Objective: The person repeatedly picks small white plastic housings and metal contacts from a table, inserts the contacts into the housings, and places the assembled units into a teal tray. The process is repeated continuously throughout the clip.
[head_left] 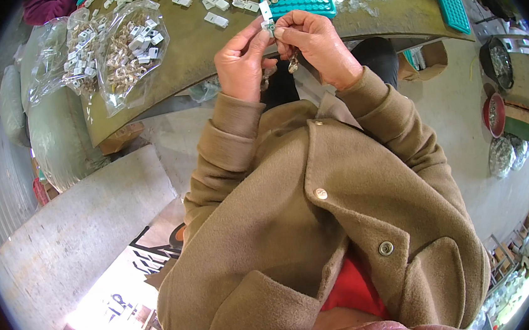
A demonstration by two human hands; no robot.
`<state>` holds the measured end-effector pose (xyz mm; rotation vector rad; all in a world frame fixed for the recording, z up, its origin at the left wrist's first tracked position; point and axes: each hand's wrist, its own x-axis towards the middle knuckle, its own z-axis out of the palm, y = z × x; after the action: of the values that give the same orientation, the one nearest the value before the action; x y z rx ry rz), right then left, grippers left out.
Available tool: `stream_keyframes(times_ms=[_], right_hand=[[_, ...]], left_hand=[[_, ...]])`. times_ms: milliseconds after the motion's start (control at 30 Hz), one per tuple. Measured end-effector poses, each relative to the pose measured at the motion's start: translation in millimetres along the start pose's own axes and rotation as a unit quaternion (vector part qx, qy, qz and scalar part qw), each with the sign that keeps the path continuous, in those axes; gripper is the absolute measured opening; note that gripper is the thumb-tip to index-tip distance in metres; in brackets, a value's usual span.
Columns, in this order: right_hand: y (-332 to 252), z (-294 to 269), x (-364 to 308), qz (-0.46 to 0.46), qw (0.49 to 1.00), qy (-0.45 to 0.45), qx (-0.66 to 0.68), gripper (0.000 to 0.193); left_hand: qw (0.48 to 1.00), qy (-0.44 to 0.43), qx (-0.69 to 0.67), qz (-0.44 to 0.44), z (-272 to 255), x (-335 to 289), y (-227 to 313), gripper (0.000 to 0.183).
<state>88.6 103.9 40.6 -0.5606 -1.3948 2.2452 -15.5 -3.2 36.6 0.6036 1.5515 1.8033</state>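
Over the table's near edge, both hands come together on a small white tag (265, 11). My left hand (239, 65) is closed, pinching the tag's lower end between thumb and fingertips. Closed beside it, my right hand (319, 48) has its thumb and forefinger at the tag's right edge; whatever lies in that pinch is too small to make out. Shiny gold-coloured pieces (294, 61) hang below the right hand's fingers, and similar shiny bits show under the left fingers. Just beyond the hands sits a teal tray (331, 14) with rows of round, coin-like pieces.
Many white tags (216, 20) lie scattered over the table (189, 55). Two clear bags (122, 105) of white tags and gold-coloured pieces are at the left. Another teal tray (451, 7) lies at the right edge. A cardboard box (435, 62) stands below, with a red bowl (494, 115) farther right.
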Motion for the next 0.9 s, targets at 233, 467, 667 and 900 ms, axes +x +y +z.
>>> stream_keyframes(times_ms=[233, 467, 667, 900], right_hand=[[7, 2, 2, -0.049, 0.994, 0.048, -0.088, 0.007], [-5, -3, -5, 0.001, 0.994, 0.005, -0.112, 0.01], [-6, -6, -6, -0.053, 0.995, 0.031, -0.083, 0.015], [3, -6, -3, -0.204, 0.937, 0.057, -0.277, 0.016]], left_hand=[[0.995, -0.009, 0.101, 0.021, 3, -4, -2, 0.029], [0.995, 0.011, 0.051, -0.087, -4, 3, 8, 0.031], [0.993, 0.036, -0.022, -0.113, -2, 0, 11, 0.022], [0.972, 0.029, -0.139, -0.187, -3, 2, 19, 0.024]])
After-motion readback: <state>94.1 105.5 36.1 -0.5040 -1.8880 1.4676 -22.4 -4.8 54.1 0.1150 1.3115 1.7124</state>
